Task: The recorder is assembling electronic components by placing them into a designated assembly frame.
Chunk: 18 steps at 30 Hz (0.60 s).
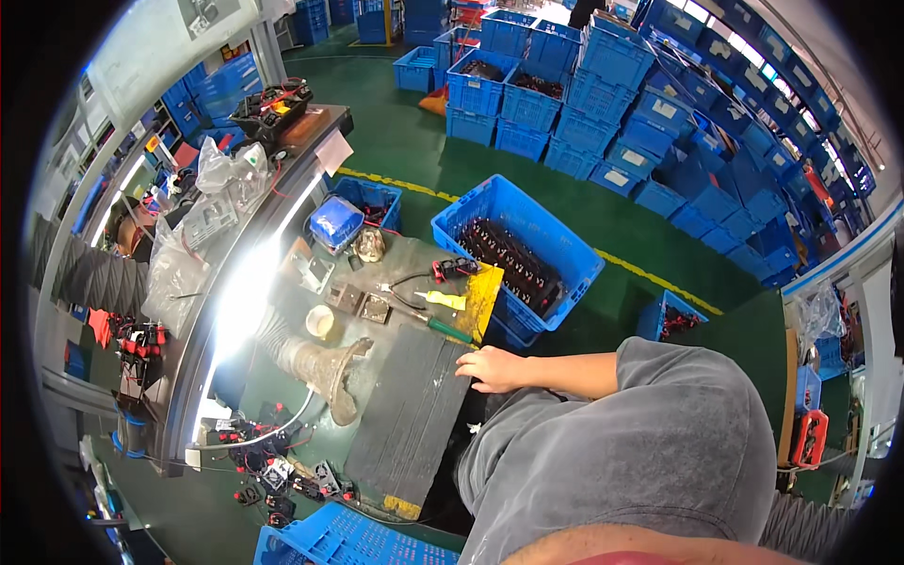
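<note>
My right hand (493,369) lies palm down on the near right edge of a dark board (405,400), fingers loosely bent and apart, nothing visible in them. My left hand is out of view. Just beyond my right fingertips lies a green-handled tool (450,330), its tip hidden among other things. Close by are a yellow tube (443,300), a small black part with red bits (455,269) on a yellow-painted plate (485,299), and small metal blocks (374,309). A round tub of pale material (320,321) stands farther left.
A flared grey hose (325,372) rises left of the board, beside a bright lamp (250,292). A blue crate of black parts (518,240) stands beyond the bench. Several small fans and wired parts (273,466) lie lower left, near another blue crate (353,541). Stacked crates (603,94) stand behind.
</note>
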Available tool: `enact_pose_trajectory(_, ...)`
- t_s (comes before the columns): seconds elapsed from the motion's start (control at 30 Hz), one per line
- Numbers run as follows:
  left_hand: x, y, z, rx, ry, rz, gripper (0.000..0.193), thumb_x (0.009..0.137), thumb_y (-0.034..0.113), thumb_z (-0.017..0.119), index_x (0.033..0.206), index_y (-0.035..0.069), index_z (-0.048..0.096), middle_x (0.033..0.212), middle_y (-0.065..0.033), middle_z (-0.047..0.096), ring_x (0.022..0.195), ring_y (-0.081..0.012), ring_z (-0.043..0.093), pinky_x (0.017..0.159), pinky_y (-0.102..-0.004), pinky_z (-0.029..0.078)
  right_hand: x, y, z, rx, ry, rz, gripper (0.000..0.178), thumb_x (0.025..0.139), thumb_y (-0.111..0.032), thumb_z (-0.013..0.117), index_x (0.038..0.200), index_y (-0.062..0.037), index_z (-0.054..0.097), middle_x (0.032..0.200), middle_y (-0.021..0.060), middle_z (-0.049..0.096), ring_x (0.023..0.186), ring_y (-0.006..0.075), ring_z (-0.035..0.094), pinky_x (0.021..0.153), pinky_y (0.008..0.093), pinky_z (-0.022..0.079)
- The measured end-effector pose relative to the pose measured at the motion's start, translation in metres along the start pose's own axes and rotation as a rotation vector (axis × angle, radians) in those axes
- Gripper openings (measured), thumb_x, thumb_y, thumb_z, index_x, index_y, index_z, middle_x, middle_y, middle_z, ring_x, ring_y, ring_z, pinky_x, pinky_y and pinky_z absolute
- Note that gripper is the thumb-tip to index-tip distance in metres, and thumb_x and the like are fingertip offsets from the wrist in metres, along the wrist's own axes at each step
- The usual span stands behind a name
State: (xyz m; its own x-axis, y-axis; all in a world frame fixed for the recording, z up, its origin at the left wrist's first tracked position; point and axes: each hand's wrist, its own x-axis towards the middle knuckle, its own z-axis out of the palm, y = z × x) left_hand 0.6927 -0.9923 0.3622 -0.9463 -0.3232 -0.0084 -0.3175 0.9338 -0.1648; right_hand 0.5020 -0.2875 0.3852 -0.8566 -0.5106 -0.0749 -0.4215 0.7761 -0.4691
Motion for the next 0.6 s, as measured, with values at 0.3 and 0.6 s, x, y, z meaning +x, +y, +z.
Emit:
enact_pose_trajectory(0.3,-0.012,0.01,-0.05,-0.187,0.018,-0.059,0.035,0.098,0.03,0.059,0.118,0.002,0.067,0.117,-0.0213,0.069,0.102,-0.0409,0.067,0.08,-0.0533,0.057,0.003,0.004,0.006,0.052,-0.006,-0.015,0.048,0.088,-0.026,0.074,0.131,-0.0102,0.061,0.138,0.0135,0.059,0.122,0.0321,0.06,0.1,0.0464,0.05)
enact_pose_trajectory(0.6,-0.015,0.002,-0.049,-0.379,0.312,-0.258,0.04,0.087,0.025,0.081,0.108,-0.007,0.068,0.097,-0.0274,0.072,0.089,-0.0445,0.07,0.08,-0.0505,0.056,0.01,0.022,-0.004,0.113,-0.032,-0.002,0.05,0.087,-0.024,0.074,0.133,-0.0094,0.06,0.138,0.0124,0.059,0.122,0.0306,0.06,0.1,0.0454,0.05)
